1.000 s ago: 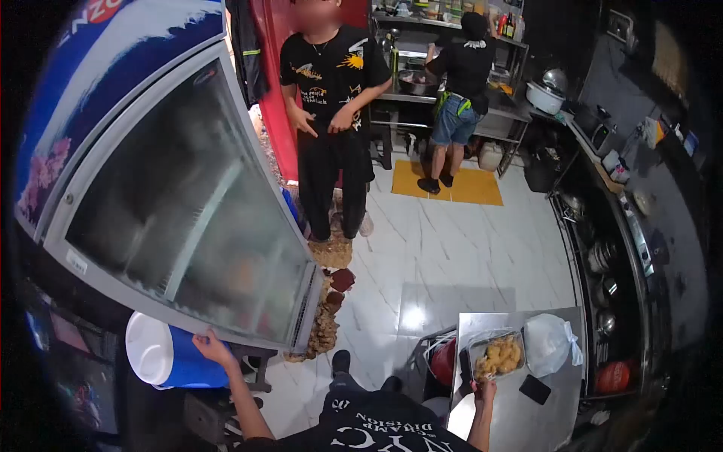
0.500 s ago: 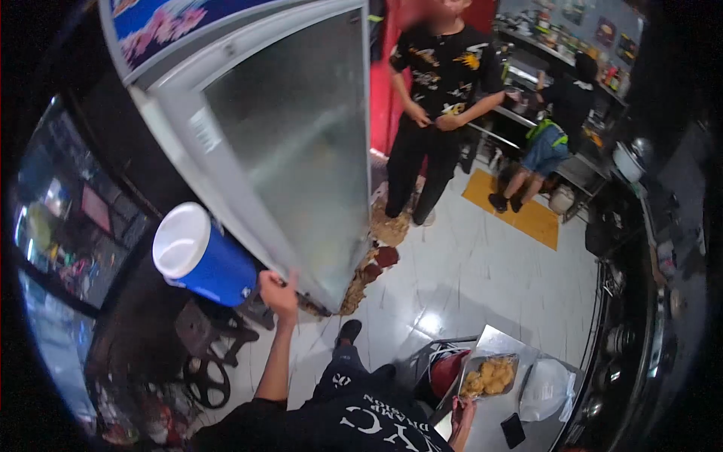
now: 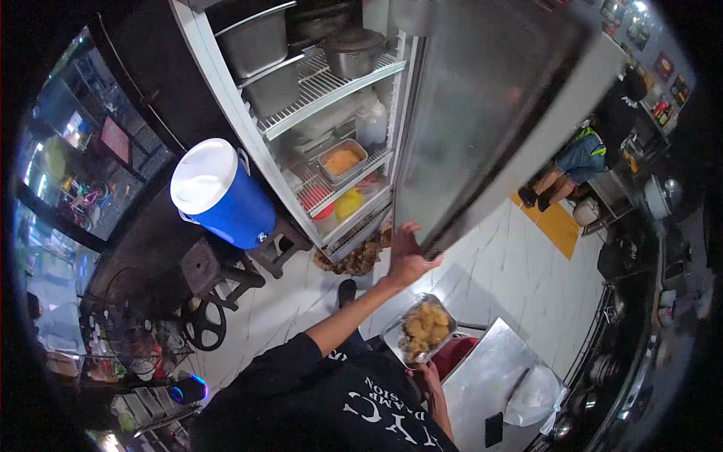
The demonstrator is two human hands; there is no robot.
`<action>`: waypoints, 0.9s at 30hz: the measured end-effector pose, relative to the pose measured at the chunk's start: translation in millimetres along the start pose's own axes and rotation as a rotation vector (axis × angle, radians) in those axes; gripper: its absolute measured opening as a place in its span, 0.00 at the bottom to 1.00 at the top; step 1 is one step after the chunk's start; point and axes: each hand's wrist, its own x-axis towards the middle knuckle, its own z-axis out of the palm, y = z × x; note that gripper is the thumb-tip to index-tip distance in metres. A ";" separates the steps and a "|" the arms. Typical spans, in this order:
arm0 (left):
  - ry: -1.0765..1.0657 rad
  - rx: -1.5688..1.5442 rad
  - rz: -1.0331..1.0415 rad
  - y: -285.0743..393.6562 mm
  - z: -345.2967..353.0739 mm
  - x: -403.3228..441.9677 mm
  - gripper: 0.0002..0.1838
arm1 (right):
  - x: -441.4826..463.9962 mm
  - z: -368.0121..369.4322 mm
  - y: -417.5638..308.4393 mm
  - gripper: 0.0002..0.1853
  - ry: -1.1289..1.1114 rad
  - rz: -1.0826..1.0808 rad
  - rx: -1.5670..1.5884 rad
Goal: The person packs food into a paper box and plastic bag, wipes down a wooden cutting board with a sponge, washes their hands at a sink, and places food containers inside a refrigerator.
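My left hand is at the lower corner of the opened refrigerator door, fingers on its inner side and thumb by its edge. In my right hand, gripped by the near end, is a shallow rectangular tray of golden-brown food pieces, perhaps fried chicken. The tray is slightly tilted above the floor, left of the metal table. Inside the refrigerator, a lidded pot and deep metal pans stand on the upper rack. A small container of orange food sits lower down.
A blue drink cooler with a white lid rests on a dark stool left of the refrigerator. On the metal table lie a phone and a white plastic bag. Another person stands at the far right counter.
The refrigerator door has swung open to the right with my left hand, showing its shelves. My right hand has lifted the food tray off the metal table and carried it left.
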 end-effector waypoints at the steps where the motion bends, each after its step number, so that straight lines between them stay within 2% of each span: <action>1: 0.254 0.188 0.057 9.6 10.8 3.8 0.57 | 8.7 8.4 1.1 0.20 -0.018 0.067 -0.031; 3: 0.158 0.388 -0.052 21.8 26.2 18.8 0.61 | 25.9 21.5 3.3 0.20 -0.099 0.078 -0.110; 4: 0.390 0.352 0.078 33.4 37.2 16.8 0.58 | 35.0 29.2 5.5 0.20 -0.109 0.067 -0.135; 7: 0.184 0.018 0.081 73.9 3.3 25.1 0.56 | 51.7 73.6 -6.1 0.20 -0.128 0.057 -0.183; 8: 0.381 0.039 0.197 76.9 12.5 23.9 0.52 | 69.3 79.8 -3.5 0.21 -0.150 0.042 -0.238; 10: 0.353 0.031 0.190 77.7 20.6 28.4 0.52 | 108.3 92.2 -0.1 0.25 -0.210 -0.008 -0.351; 12: 0.337 0.021 0.196 73.7 29.1 37.0 0.53 | 162.7 99.2 -3.5 0.21 -0.294 0.064 -0.451; 13: 0.221 0.062 0.121 86.7 12.8 33.5 0.55 | 186.7 115.5 -13.6 0.20 -0.296 0.042 -0.446; 15: 0.143 -0.070 0.220 83.9 -12.3 37.3 0.54 | 244.0 169.9 -48.1 0.19 -0.266 -0.063 -0.380; 16: 0.052 -0.127 0.115 82.1 -22.8 34.1 0.53 | 236.7 219.6 -93.2 0.19 -0.342 -0.122 -0.306; 17: 0.099 -0.186 0.269 77.5 -40.2 31.1 0.52 | 222.0 266.5 -137.6 0.19 -0.416 -0.179 -0.230; 19: 0.263 -0.123 0.541 51.6 -62.5 20.4 0.47 | 250.8 330.2 -184.0 0.16 -0.337 -0.217 -0.240; 21: 0.155 -0.330 0.458 26.3 -100.2 8.7 0.40 | 316.2 371.7 -206.3 0.14 -0.501 -0.297 -0.117; 22: 0.204 -0.664 0.378 29.1 -133.1 1.7 0.35 | 320.4 404.4 -227.6 0.12 -0.479 -0.328 -0.181; 23: 0.401 -0.523 0.388 17.4 -132.7 1.9 0.30 | 322.9 435.2 -246.8 0.10 -0.455 -0.358 -0.243; 25: 0.411 -0.184 0.245 -10.9 -176.7 -3.0 0.22 | 378.7 476.3 -256.9 0.12 -0.553 -0.351 -0.169; 27: 0.461 -0.297 -0.034 -32.0 -197.6 -4.7 0.15 | 418.8 518.8 -272.4 0.12 -0.699 -0.338 -0.097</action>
